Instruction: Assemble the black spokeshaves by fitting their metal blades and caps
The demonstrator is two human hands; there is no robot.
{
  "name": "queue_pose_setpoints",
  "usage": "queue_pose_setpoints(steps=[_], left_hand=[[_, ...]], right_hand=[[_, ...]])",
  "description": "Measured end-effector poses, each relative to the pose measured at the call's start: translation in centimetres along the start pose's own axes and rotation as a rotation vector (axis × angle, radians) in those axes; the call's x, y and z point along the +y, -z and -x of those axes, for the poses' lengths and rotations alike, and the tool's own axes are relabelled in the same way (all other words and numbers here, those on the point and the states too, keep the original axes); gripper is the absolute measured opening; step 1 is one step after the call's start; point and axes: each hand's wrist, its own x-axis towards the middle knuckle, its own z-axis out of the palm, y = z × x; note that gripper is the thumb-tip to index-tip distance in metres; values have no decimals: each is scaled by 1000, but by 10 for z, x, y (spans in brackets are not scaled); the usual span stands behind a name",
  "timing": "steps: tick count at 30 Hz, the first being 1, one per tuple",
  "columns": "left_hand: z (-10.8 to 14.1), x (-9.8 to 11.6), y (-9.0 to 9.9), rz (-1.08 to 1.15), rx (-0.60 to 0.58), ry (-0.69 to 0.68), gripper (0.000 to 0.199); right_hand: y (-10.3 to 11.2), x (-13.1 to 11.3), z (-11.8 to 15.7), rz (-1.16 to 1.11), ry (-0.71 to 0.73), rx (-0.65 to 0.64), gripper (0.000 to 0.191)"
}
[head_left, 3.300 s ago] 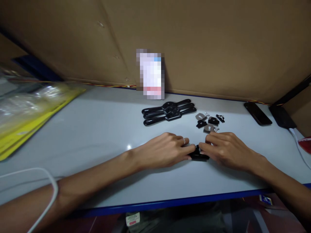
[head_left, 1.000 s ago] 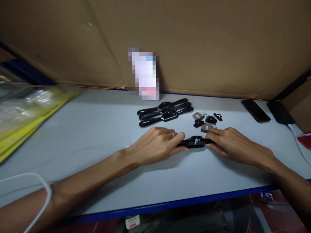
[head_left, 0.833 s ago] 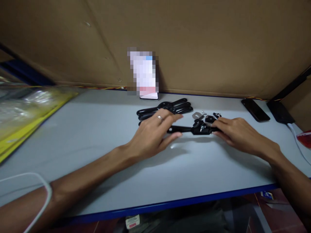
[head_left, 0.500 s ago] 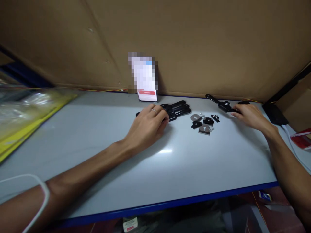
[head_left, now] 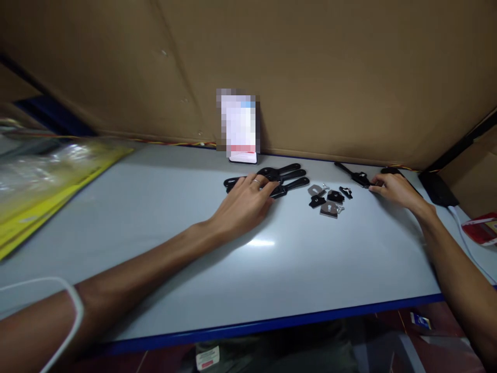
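Under my left hand (head_left: 246, 207), several black spokeshaves (head_left: 289, 176) lie side by side near the back of the table, their handles pointing left and right. The fingers curl over their middle bodies, and the palm hides part of them. Over to the right, my right hand (head_left: 398, 192) pinches the right end of another black spokeshave (head_left: 359, 178), which lies slanted at or just above the tabletop. Between the hands is a loose group: grey slotted blades (head_left: 329, 209), small black caps (head_left: 334, 196) and silver thumbscrews (head_left: 339, 209).
A lit phone (head_left: 243, 157) leans on the brown cardboard wall (head_left: 330, 77) behind the table (head_left: 310, 259). Clear plastic and a yellow sheet (head_left: 50, 207) lie at left. A black adapter (head_left: 438, 189) with a white cable and a red packet (head_left: 481, 228) sit at right.
The spokeshave in my right hand has come down closer to the tabletop. The spokeshaves under my left hand have spread slightly apart. The camera view has shifted a little.
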Motion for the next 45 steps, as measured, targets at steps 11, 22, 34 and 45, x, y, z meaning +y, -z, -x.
queue_pose_setpoints(steps=[11, 22, 34, 45], left_hand=[[4, 15, 11, 225, -179, 114, 34], [18, 41, 17, 391, -225, -350, 32], [16, 41, 21, 180, -207, -407, 35], [17, 42, 18, 150, -219, -437, 28]], right_hand=[[-12, -1, -4, -28, -5, 77, 13], [-16, 0, -4, -63, -14, 135, 11], [9, -63, 18, -338, 221, 149, 12], [-3, -114, 42, -332, 396, 253, 28]])
